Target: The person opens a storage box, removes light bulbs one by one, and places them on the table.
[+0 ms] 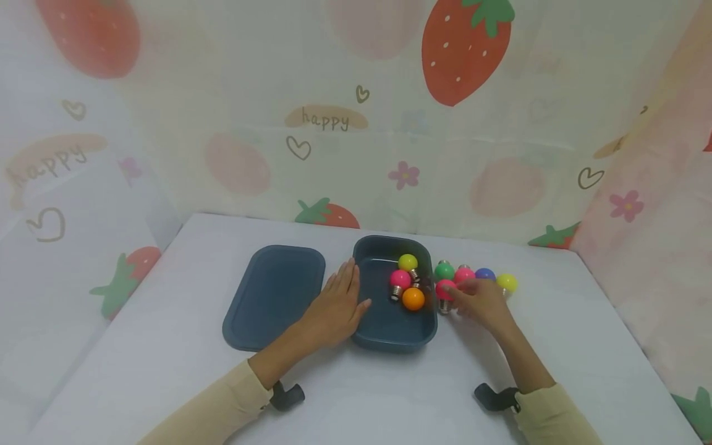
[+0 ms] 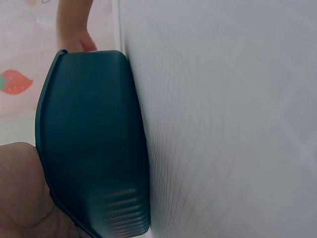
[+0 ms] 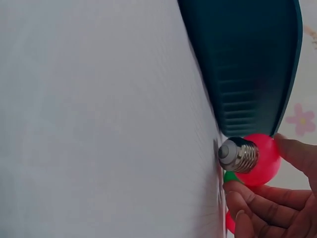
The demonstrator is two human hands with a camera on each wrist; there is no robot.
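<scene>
My right hand [image 1: 484, 304] pinches a pink light bulb [image 3: 262, 158] between thumb and fingers, just outside the right wall of a dark blue bin [image 1: 378, 339]. The bulb's metal screw base points toward me in the head view. With straight fingers, my left hand [image 1: 335, 306] rests against the bin's left rim. Inside the bin lie a yellow bulb [image 1: 408, 262], another pink bulb [image 1: 400, 279] and an orange bulb [image 1: 413, 299]. Beyond my right hand are a green bulb [image 1: 444, 271], a further pink bulb [image 1: 464, 273], a blue bulb [image 1: 486, 274] and a second yellow bulb [image 1: 507, 283].
A flat dark blue lid [image 1: 272, 296] lies on the white table [image 1: 389, 395] to the left of the bin. Behind the table hangs a cloth [image 1: 245, 93] printed with strawberries. A black wrist mount [image 1: 287, 396] sticks out beneath the left sleeve.
</scene>
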